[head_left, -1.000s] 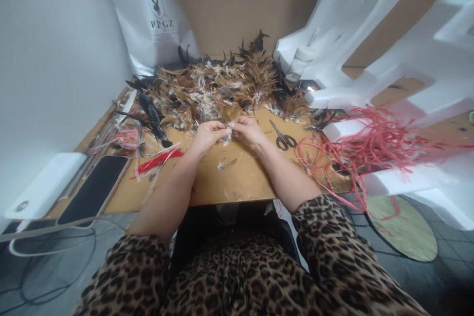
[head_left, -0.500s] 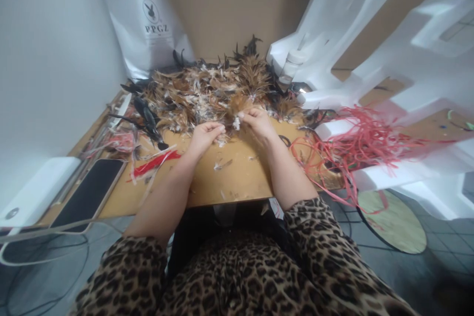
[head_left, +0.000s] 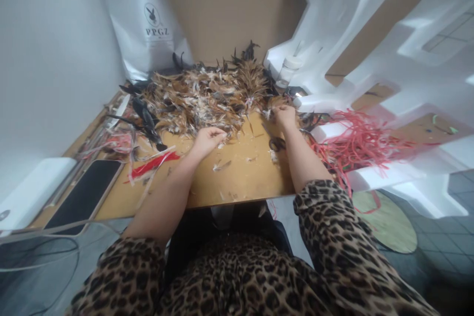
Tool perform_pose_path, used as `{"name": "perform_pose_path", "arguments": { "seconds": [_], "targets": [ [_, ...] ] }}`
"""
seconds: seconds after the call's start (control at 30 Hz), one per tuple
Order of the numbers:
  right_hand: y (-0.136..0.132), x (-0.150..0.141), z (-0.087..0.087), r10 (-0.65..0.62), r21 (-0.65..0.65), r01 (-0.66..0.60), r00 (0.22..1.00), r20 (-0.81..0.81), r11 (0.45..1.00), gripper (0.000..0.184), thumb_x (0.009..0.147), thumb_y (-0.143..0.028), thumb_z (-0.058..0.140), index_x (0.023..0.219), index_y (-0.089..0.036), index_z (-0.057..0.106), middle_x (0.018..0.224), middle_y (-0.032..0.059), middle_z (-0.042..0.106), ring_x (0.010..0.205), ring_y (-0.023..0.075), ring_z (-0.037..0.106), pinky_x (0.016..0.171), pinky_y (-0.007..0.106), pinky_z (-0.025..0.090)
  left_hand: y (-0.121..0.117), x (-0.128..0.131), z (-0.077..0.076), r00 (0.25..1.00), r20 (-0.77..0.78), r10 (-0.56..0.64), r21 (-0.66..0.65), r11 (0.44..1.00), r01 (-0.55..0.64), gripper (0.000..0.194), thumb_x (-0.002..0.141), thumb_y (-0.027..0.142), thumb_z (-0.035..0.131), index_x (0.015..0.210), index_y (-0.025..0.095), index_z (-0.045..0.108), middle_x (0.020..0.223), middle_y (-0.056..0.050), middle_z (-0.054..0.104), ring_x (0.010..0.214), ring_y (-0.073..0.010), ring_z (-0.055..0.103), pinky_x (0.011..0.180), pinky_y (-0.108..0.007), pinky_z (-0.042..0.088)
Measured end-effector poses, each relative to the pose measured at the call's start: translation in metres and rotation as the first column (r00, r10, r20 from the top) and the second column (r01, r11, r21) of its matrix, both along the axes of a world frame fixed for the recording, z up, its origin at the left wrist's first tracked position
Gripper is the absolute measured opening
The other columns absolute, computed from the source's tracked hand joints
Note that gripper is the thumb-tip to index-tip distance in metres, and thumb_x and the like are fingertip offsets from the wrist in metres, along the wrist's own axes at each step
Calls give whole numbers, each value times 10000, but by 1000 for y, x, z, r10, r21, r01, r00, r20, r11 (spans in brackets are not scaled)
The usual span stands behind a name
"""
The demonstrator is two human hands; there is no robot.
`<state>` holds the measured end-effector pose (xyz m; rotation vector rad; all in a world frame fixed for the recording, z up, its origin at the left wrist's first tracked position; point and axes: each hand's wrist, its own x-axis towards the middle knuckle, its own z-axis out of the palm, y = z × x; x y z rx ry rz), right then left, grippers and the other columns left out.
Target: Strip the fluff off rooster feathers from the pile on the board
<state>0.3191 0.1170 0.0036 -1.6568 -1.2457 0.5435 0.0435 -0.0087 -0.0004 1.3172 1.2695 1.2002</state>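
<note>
My right hand (head_left: 286, 117) is at a small cluster of brown feathers (head_left: 276, 102) on the right, its fingers closed on a brown feather whose edges blend into that cluster. Just below the wrist lie black-handled scissors (head_left: 276, 144), partly covered by my forearm. In front of the big feather pile (head_left: 200, 96), my left hand (head_left: 209, 140) is held in a pinch above the table; whatever sits between thumb and finger is too small to name. Bits of white fluff and a loose feather (head_left: 222, 165) lie on the tabletop near it.
Red strips (head_left: 153, 165), a phone (head_left: 83, 192) and a white power bank (head_left: 35, 190) lie on the left. Tangled pink ribbon (head_left: 366, 143) hangs over white foam (head_left: 385, 177) on the right. A jar (head_left: 288, 73) and a silver bag (head_left: 148, 52) stand behind.
My hands were together at a feather, then parted. The right hand carried the brown feather rightward to the small cluster. My left hand stayed near its place, still pinched.
</note>
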Motion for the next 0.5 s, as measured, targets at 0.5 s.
{"name": "perform_pose_path", "arguments": {
  "seconds": [0.5],
  "targets": [
    [-3, -11, 0, -87, -48, 112, 928, 363, 993, 169, 729, -207, 487, 759, -123, 630, 705, 153, 657, 655, 190, 594, 610, 270, 439, 2, -3, 1, 997, 25, 72, 69, 995, -74, 153, 652, 287, 678, 690, 138, 672, 616, -32, 655, 478, -87, 509, 499, -212, 398]
  ]
}}
